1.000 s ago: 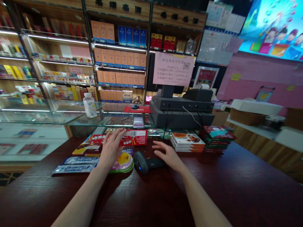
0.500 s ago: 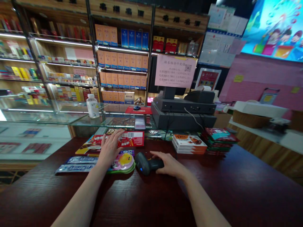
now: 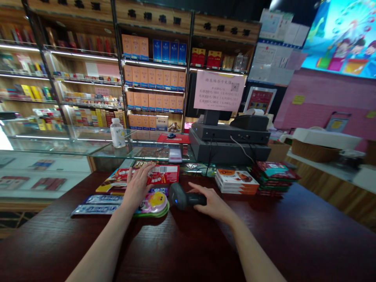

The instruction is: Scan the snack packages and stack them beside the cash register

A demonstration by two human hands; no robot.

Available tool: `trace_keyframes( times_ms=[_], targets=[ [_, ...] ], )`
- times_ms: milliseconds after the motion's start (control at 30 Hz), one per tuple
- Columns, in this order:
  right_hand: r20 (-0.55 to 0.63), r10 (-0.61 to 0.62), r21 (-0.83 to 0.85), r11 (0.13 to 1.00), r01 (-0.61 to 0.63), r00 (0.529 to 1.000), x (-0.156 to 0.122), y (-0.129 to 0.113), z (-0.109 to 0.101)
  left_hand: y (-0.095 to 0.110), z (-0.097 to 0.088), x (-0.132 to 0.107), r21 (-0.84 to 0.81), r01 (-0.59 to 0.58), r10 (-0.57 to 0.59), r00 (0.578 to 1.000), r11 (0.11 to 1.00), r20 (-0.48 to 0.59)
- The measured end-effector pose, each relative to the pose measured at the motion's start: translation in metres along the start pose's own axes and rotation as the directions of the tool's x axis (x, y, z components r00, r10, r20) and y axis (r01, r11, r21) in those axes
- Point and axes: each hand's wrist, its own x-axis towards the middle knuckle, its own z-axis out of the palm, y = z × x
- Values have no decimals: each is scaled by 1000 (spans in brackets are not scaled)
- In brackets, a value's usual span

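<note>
My left hand (image 3: 137, 188) lies palm down with its fingers stretched over a red snack package (image 3: 164, 172) with a barcode. Beneath and around its wrist are blue-and-silver packets (image 3: 96, 209) and a colourful pack with a yellow chick (image 3: 158, 199). The fingers of my right hand (image 3: 213, 203) are round the handle of a dark barcode scanner (image 3: 178, 196), whose head points left and shows a small blue light. My palm hides the end of the handle.
White-and-orange boxes (image 3: 236, 181) are stacked right of the scanner, beside a pile of green and red packs (image 3: 277, 174). A register (image 3: 229, 143), a small phone-like screen (image 3: 175, 154) and a bottle (image 3: 117, 133) stand behind, on the glass counter.
The scanner's head has tipped up and a little away in my right hand. My left hand stays over the red package. The whole view has shifted slightly.
</note>
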Motion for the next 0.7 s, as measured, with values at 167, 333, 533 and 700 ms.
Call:
trace_keyframes(
  times_ms=[167,333,533,700],
  targets=[
    [-87,4,63,998,1,996,1,-5,-6,3,-2,1,15,-22,22,1000,1000,-6],
    [-106,-21,121,992,33,994,0,-10,-8,4,-2,1,12,-42,43,999,999,-19],
    [-106,-10,136,990,25,994,0,-17,-10,6,-1,1,12,-67,67,998,998,-17],
    [-76,16,124,992,-7,997,0,-16,-8,8,-1,1,4,-70,70,997,998,-20]
  ],
)
